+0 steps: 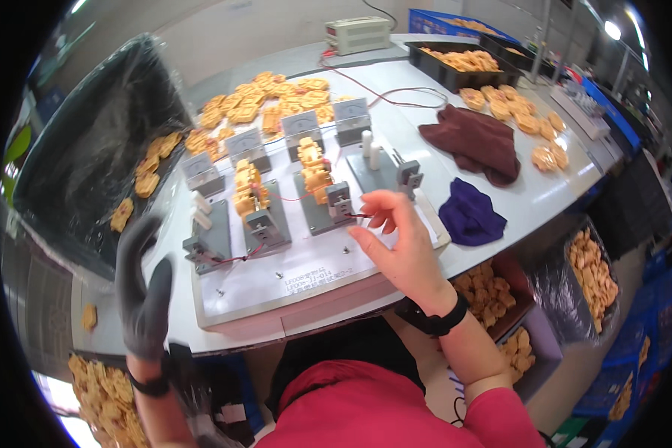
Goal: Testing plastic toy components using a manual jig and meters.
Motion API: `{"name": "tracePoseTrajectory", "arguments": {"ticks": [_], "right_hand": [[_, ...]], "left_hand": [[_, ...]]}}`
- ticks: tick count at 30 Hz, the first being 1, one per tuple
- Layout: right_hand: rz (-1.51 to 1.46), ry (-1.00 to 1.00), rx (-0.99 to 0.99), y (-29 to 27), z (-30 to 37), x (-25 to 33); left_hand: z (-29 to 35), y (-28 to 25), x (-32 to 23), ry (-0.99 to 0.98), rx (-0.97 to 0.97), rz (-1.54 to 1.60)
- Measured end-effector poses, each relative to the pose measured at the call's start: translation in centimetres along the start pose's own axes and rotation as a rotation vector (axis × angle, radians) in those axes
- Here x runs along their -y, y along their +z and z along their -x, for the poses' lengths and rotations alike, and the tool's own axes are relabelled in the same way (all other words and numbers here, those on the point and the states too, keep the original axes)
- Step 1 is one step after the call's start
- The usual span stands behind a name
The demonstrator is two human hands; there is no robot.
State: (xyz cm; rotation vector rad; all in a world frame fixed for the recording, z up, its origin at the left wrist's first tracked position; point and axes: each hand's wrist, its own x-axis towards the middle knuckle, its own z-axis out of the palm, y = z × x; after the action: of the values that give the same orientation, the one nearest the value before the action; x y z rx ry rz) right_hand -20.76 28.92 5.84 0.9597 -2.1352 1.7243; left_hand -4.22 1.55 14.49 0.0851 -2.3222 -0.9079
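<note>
My left hand (143, 291), in a dark grey glove, is held open with thumb and fingers apart. It is left of a test fixture (239, 317) and holds nothing. My right hand (399, 243) is bare, its thumb and forefinger apart beside a small grey clamp block (340, 200) with a thin dark and red lead. Yellow-orange plastic parts (316, 172) sit on the second station from the right. Similar yellow-orange parts (251, 190) rest on the station to its left. White posts (200, 209) stand on the leftmost station, and others (371, 149) on the rightmost.
Meters (302, 128) line the fixture's back. Loose yellow parts (276, 97) lie behind. A plastic-lined bin (89, 160) stands left, with several parts inside. Brown (474, 142) and purple cloths (470, 213) lie right. A power supply (358, 36) and black tray (463, 71) are farther back.
</note>
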Motion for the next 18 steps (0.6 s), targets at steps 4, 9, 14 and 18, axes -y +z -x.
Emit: {"name": "tracePoseTrajectory", "arguments": {"ticks": [4, 9, 14, 18], "right_hand": [[-0.032, -0.091, -0.015, 1.2, -1.1, 0.6], [-0.105, -0.083, -0.023, 2.2, -0.8, 0.0], [-0.140, -0.071, 0.036, 2.2, -0.8, -0.9], [-0.131, -0.066, 0.038, 3.3, -0.6, -1.9]], "left_hand": [[-9.3, 4.5, -4.5, 0.454, 0.339, -0.302], [-15.7, 11.5, -3.4, 0.592, 0.769, -0.616], [-15.0, 15.6, -4.7, 0.589, 1.018, -0.831], [-14.0, 14.8, -4.8, 0.583, 0.835, -0.834]]}}
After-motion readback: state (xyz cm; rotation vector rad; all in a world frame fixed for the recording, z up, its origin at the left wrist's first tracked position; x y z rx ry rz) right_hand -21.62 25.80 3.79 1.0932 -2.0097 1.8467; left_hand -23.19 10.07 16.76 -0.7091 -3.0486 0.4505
